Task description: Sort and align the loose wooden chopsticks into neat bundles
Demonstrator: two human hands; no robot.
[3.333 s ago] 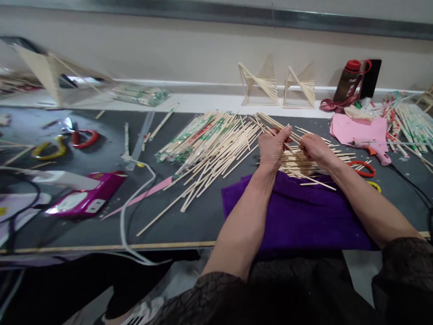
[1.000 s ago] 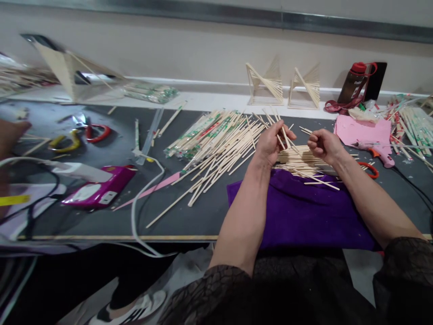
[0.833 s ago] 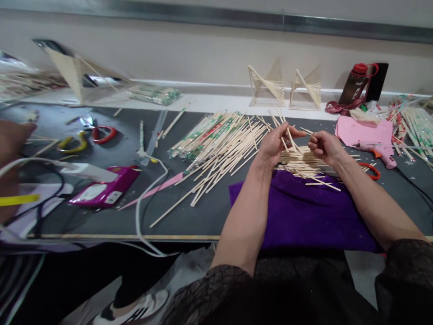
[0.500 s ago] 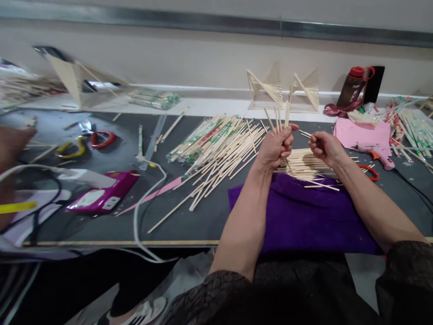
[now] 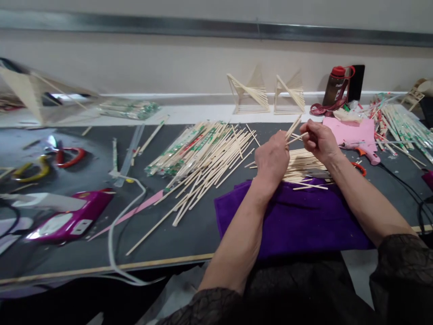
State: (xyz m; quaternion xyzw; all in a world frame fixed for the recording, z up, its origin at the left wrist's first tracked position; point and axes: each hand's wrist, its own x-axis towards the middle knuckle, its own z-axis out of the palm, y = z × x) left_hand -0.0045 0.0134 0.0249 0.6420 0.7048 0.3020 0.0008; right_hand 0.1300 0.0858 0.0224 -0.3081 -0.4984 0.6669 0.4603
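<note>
My left hand (image 5: 272, 155) is closed around a few thin wooden chopsticks (image 5: 293, 127), which tilt up to the right. Close beside it, my right hand (image 5: 320, 139) pinches one end of a chopstick (image 5: 298, 138) that reaches across to the left hand. Its far end is hidden by the left fingers. Below both hands lies a row of loose chopsticks (image 5: 302, 162), side by side, at the top edge of a folded purple cloth (image 5: 304, 221). Two crossed sticks (image 5: 310, 185) rest on the cloth.
Loose chopsticks (image 5: 206, 171) and wrapped packs (image 5: 184, 146) spread left. At right are a pink glue gun (image 5: 367, 153), a pink cloth (image 5: 352, 131) and orange-handled scissors (image 5: 359, 169). Stick models (image 5: 252, 97) and a bottle (image 5: 334, 88) stand behind. A white cable (image 5: 111, 230) crosses the left.
My hands have come closer together, and the chopsticks in my left hand now lean right instead of standing upright. My view has turned right; another person's hand at far left has left it.
</note>
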